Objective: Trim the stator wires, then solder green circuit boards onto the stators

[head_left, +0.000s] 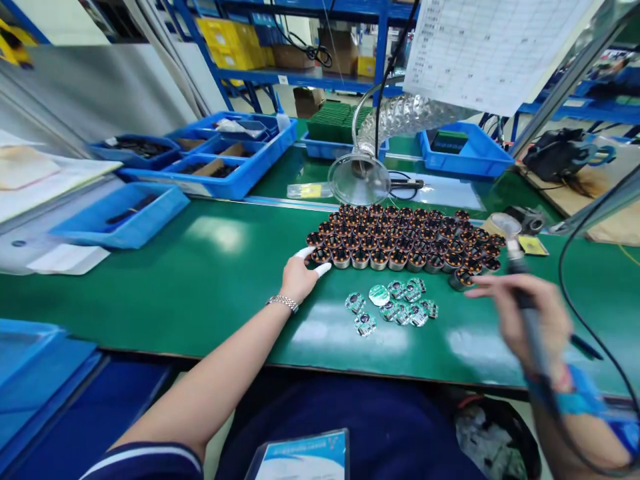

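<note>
White covers sit on the thumb and forefinger of my left hand (299, 279), which are closed around the left front motor part (321, 256) of a packed group. These motor parts (379, 259) are short metal cylinders with black and copper-coloured tops. My right hand (537, 317), smeared by motion, grips a soldering iron (529, 310) with its tip end pointing up and away. Its extended fingertips are beside a motor part (461, 279) that stands a little forward of the group. Several round green circuit boards (401, 312) lie loose between my hands.
A clear funnel (359, 180) on a foil duct stands behind the motor parts. Blue trays (240, 180) are at the back left, with another blue tray (120, 217) nearer. The iron's black cable (563, 267) loops at right. A paper sheet (493, 50) hangs above.
</note>
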Demonstrator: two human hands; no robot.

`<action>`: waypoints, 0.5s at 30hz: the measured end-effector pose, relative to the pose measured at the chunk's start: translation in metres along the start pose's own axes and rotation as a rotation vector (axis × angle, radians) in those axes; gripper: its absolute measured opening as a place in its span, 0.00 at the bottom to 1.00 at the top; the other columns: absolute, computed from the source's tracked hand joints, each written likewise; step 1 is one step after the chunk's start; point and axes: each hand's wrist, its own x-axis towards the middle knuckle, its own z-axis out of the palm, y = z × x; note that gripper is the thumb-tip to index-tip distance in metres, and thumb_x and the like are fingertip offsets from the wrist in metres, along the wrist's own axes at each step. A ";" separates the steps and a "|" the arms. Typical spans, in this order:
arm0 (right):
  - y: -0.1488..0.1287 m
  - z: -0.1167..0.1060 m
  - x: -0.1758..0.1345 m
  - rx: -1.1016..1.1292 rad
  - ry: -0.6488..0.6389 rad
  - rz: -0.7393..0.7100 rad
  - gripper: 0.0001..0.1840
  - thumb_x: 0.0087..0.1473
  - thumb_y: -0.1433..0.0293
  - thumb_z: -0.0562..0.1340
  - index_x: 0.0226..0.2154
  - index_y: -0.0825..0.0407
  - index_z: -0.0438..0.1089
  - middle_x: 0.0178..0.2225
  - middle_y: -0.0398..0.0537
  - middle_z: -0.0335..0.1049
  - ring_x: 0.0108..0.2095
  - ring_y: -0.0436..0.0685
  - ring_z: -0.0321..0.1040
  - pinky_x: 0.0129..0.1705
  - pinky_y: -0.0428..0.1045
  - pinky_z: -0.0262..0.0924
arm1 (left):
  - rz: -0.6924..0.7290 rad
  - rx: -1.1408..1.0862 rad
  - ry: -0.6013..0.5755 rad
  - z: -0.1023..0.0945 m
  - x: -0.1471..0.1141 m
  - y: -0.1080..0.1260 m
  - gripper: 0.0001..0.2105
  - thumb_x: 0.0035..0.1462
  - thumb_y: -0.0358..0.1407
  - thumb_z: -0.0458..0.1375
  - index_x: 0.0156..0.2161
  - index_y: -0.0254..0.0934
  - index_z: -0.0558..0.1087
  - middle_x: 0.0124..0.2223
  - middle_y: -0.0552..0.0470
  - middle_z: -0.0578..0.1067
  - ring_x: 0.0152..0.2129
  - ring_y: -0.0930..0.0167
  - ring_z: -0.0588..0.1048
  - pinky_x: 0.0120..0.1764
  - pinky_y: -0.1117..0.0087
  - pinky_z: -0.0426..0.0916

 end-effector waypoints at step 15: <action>-0.085 0.108 -0.078 -0.057 -0.681 -0.251 0.16 0.54 0.77 0.53 0.46 0.52 0.59 0.41 0.56 0.64 0.40 0.59 0.65 0.40 0.56 0.65 | 0.050 -0.065 -0.216 -0.057 -0.125 -0.033 0.32 0.45 0.44 0.60 0.55 0.36 0.59 0.53 0.43 0.69 0.51 0.62 0.67 0.54 0.60 0.60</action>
